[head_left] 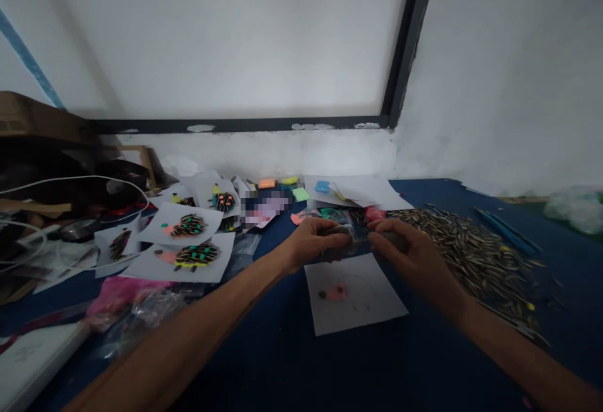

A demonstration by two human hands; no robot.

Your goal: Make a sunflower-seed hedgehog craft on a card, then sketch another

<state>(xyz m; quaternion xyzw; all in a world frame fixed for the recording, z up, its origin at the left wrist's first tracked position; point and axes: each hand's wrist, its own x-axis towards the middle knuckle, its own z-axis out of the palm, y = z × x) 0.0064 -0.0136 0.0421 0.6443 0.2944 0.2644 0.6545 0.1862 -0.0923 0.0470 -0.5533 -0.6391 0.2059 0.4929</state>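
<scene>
Above a white paper sheet (377,302), my left hand (313,241) is closed, fingers curled around something dark and blurred. My right hand (400,245) is also closed, thumb and fingers pinched together, facing the left one. Whatever the fingers hold is too smeared to name; something see-through, like clear plastic, shows in the gap between them. The sheet beneath carries a pink clay shape (336,292) with a dark tip and a dark spot, beside a faint pencilled curve. Close by my right hand spreads a big heap of striped sunflower seeds (466,249).
At left lie several paper sheets with seed-and-clay hedgehog figures (188,226). Pink plastic (123,296) and crumpled clear bags (157,308) sit near my left forearm. Orange clay (266,183) and other sheets (372,191) stand toward the wall. Blue tweezers (509,231) lie right of the seeds.
</scene>
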